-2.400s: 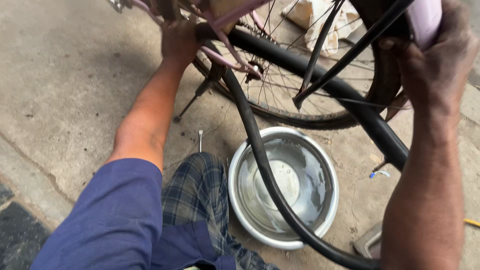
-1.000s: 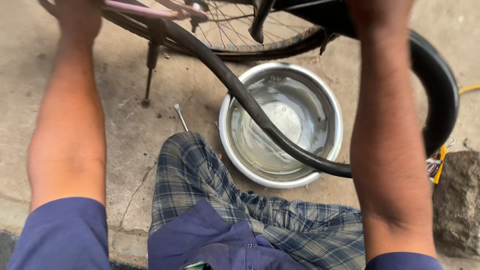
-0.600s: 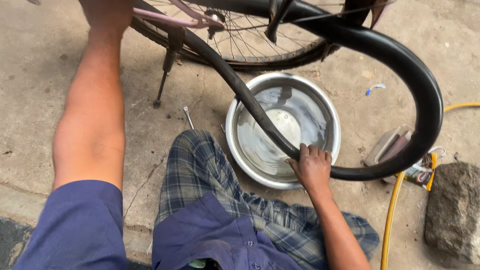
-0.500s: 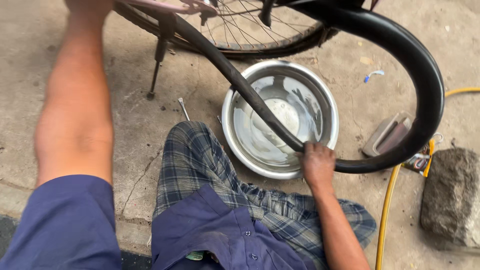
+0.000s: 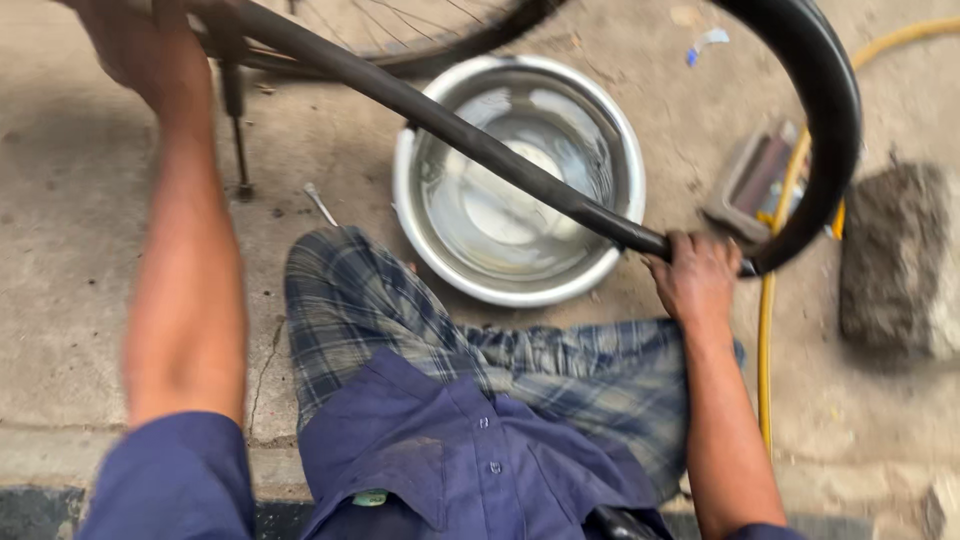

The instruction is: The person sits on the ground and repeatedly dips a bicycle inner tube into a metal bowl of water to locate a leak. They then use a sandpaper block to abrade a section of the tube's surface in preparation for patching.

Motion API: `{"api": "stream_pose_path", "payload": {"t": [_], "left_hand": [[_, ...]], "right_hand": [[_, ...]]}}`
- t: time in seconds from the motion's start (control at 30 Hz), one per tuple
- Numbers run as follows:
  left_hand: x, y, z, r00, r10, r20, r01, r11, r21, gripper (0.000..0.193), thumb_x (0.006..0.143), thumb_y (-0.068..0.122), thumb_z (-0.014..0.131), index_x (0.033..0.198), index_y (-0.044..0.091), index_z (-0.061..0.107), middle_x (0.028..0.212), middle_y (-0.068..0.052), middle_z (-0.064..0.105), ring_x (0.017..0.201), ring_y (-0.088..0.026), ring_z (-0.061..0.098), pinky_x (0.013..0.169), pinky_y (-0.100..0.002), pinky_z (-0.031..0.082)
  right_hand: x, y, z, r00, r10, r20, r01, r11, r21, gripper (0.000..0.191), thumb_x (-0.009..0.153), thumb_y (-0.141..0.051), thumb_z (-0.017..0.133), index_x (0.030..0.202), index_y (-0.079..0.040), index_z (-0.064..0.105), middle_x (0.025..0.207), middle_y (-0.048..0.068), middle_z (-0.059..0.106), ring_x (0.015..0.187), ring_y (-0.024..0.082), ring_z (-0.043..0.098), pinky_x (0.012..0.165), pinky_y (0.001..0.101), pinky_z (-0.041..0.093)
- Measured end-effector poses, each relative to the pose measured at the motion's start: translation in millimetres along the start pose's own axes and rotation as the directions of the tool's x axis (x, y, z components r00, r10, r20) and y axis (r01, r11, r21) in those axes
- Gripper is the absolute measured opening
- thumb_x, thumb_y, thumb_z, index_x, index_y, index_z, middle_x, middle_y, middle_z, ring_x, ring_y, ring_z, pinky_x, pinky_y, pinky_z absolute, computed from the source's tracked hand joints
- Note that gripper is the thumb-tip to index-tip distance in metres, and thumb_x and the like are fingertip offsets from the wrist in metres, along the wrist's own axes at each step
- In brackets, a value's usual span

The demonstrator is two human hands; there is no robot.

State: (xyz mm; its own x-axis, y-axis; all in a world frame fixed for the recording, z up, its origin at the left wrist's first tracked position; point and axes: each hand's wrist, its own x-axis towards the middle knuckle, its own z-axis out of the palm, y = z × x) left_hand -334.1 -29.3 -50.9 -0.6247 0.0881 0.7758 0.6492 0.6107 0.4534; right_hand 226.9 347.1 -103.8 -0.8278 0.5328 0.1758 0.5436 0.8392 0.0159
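Right hand [image 5: 700,280] closed around the black inner tube [image 5: 480,150], fingers wrapped over it just beyond the near rim of the steel basin [image 5: 620,150]. Left hand [image 5: 135,45] raised at the top left edge of the view, close against the tube's upper end and the bicycle frame; partly cut off and blurred, so grip cannot be told. Tube stretched slantwise from top left, across the mouth of the basin, down to the right hand, then curving up and round in a wide loop toward the top right. Basin round, shiny, holding shallow water, set on the ground just ahead of the checked cloth [image 5: 400,320] over the knees. Bicycle wheel [image 5: 440,25] crossing the top edge, spokes showing, directly behind the basin. Kickstand [image 5: 235,130] planted left of the basin, with a thin metal tool [image 5: 320,203] lying near the knee. To the right, tight quarters: a flat box [image 5: 750,180] under the loop, a yellow hose [image 5: 775,330] running down past the right forearm, a rough stone [image 5: 895,260] further out. More open room at the left, beyond the left forearm. Underfoot, grey concrete floor [image 5: 80,250], cracked and dusty, with a step edge along the bottom.
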Motion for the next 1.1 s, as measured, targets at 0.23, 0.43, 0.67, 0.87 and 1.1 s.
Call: {"api": "stream_pose_path", "payload": {"t": [0.23, 0.43, 0.67, 0.87, 1.1], "left_hand": [[-128, 139, 72, 0.465, 0.068, 0.883, -0.136, 0.991, -0.005, 0.031, 0.097, 0.043, 0.077, 0.107, 0.014, 0.075, 0.126, -0.016, 0.064, 0.126, -0.039, 0.052, 0.111, -0.060, 0.035], [-159, 150, 110, 0.629, 0.235, 0.741, -0.320, 0.947, -0.029, 0.041, 0.081, 0.034, 0.089, 0.111, 0.012, 0.073, 0.118, -0.011, 0.064, 0.128, -0.035, 0.052, 0.121, -0.067, 0.018], [-180, 146, 126, 0.656, 0.311, 0.687, -0.526, 0.842, 0.122, 0.030, 0.082, 0.024, 0.086, 0.107, 0.016, 0.071, 0.119, -0.013, 0.062, 0.129, -0.036, 0.051, 0.118, -0.071, 0.015], [-183, 150, 133, 0.615, 0.242, 0.751, -0.447, 0.891, 0.079, 0.032, 0.079, 0.025, 0.084, 0.105, 0.011, 0.071, 0.119, -0.017, 0.061, 0.130, -0.036, 0.049, 0.116, -0.072, 0.011], [-186, 151, 135, 0.623, 0.252, 0.741, -0.495, 0.860, 0.124, 0.018, 0.087, 0.012, 0.079, 0.103, 0.015, 0.071, 0.117, -0.013, 0.061, 0.130, -0.033, 0.051, 0.119, -0.071, 0.008]], "right_hand": [[-4, -7, -18, 0.999, 0.002, 0.037, -0.003, 1.000, 0.014, 0.040, 0.093, -0.048, 0.077, 0.114, -0.014, 0.075, 0.098, 0.013, 0.068, 0.100, 0.035, 0.062, 0.096, 0.0525, 0.041], [15, -40, -24, 0.963, 0.123, 0.238, -0.098, 0.989, -0.114, 0.041, 0.090, -0.051, 0.077, 0.105, -0.013, 0.078, 0.090, 0.015, 0.069, 0.089, 0.033, 0.065, 0.085, 0.0512, 0.044], [43, -76, -17, 0.976, 0.070, 0.205, -0.024, 0.975, -0.220, 0.035, 0.082, -0.042, 0.079, 0.100, -0.012, 0.079, 0.093, 0.015, 0.071, 0.095, 0.035, 0.066, 0.081, 0.0490, 0.045], [57, -86, 2, 0.949, 0.086, 0.305, -0.001, 0.964, -0.267, 0.035, 0.085, -0.039, 0.076, 0.104, -0.010, 0.078, 0.092, 0.016, 0.072, 0.094, 0.034, 0.066, 0.081, 0.0482, 0.046], [59, -91, 11, 0.929, 0.050, 0.366, 0.067, 0.951, -0.301, 0.038, 0.091, -0.043, 0.072, 0.103, -0.007, 0.077, 0.091, 0.017, 0.073, 0.090, 0.032, 0.068, 0.078, 0.0462, 0.046]]}}
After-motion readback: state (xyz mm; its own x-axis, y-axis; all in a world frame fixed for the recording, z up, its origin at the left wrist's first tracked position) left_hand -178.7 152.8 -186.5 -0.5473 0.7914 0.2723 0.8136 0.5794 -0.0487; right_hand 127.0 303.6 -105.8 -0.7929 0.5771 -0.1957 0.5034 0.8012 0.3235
